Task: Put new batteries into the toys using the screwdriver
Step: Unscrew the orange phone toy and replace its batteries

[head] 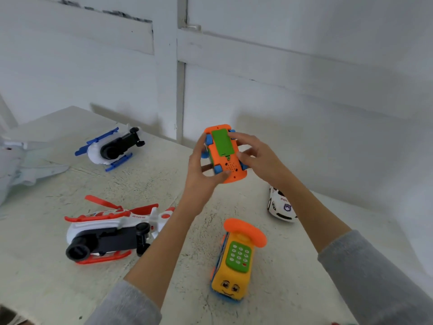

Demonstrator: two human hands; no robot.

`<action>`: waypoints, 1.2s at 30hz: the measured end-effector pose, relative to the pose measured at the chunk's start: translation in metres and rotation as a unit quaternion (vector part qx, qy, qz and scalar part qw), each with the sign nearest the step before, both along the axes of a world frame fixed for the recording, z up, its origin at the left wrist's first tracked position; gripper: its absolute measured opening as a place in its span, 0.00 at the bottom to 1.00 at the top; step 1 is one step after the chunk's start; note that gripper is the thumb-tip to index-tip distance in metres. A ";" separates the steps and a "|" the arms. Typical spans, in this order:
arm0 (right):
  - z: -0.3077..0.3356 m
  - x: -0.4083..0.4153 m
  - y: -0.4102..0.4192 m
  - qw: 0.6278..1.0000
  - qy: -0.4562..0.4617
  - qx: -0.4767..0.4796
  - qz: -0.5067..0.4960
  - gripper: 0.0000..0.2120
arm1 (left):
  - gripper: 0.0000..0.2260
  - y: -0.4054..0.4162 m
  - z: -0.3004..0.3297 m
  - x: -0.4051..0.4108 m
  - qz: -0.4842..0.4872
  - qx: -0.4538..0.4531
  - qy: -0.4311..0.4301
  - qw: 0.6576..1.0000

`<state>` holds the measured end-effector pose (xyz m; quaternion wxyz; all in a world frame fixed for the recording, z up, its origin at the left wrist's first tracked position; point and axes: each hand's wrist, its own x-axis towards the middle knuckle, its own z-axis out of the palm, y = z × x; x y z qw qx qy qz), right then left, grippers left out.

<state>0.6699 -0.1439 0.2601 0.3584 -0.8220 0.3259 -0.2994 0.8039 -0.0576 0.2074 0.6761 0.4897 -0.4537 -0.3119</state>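
Head view: both hands hold the orange toy phone car (225,153) above the table (164,184), underside up so its green battery cover (221,142) faces the person. Left hand (201,170) cradles it; right hand (255,156) grips the side. No screwdriver visible, perhaps out of frame.

- Illumination: soft, even daylight; overall bright, cool-toned, no glare.
- Shadows: faint and diffuse, falling on the wall (304,66) behind the desk (46,266) and under the toys.
- Distortion: wide-angle lens bends the wall's straight boards, most strongly toward the edges.
- Sharpness: centre fairly crisp; the sleeves (379,277) at the lower edge and the left margin appear soft and smeared.
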 end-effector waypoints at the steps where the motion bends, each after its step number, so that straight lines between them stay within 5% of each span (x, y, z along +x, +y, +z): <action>1: 0.006 -0.006 0.005 1.000 0.004 -0.020 0.000 0.19 | 0.39 0.006 0.007 -0.003 -0.014 -0.004 0.001 1.000; 5: 0.022 -0.036 0.026 0.998 0.017 -0.054 -0.002 0.19 | 0.39 0.027 0.029 -0.026 -0.066 -0.018 -0.001 0.998; 17: 0.027 -0.147 0.119 0.991 -0.118 0.064 -0.017 0.19 | 0.34 0.087 0.031 -0.126 -0.153 -0.051 -0.070 0.984; 23: -0.001 -0.186 0.156 0.989 -0.123 0.081 -0.021 0.21 | 0.34 0.122 0.003 -0.154 -0.164 0.024 -0.184 0.969; 36: -0.055 -0.206 0.200 0.983 -0.148 0.108 0.007 0.22 | 0.38 0.167 -0.039 -0.181 -0.207 0.052 -0.107 0.971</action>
